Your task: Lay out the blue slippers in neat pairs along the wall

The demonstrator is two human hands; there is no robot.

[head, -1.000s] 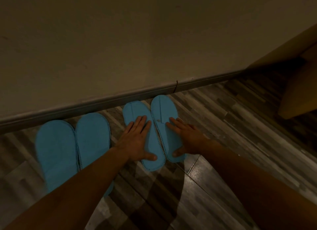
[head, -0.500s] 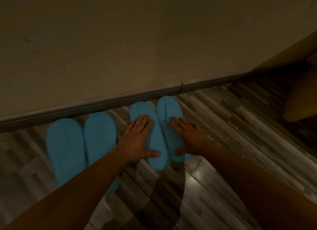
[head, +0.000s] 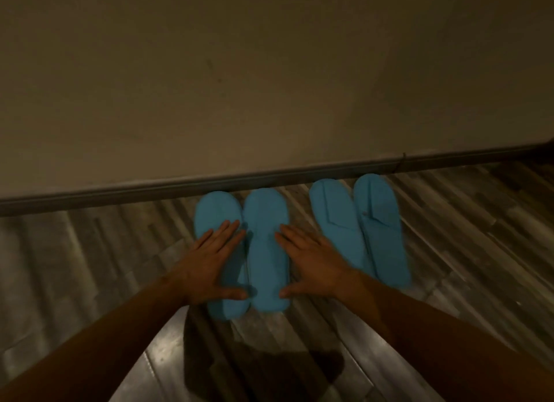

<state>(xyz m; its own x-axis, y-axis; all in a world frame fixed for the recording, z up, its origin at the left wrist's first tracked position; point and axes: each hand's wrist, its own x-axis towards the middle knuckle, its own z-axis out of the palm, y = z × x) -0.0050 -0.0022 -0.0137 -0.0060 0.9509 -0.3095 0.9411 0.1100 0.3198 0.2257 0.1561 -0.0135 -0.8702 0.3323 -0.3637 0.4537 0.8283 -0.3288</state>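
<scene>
Your left hand [head: 213,262] | moved from right pair [head: 359,228] to left pair [head: 242,252], now flat on its 9 o'clock slipper | your right hand [head: 314,262] | moved too, now at 3 o'clock edge of its other slipper

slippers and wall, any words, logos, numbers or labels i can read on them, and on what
None: no readable text, logo or number anywhere in the head view.
Left pair of slippers, under the left hand and right hand: plain blue.
Right pair of slippers: only stitched seams and a tiny pale speck, too small to read.
Wall and floor: no signs.
</scene>
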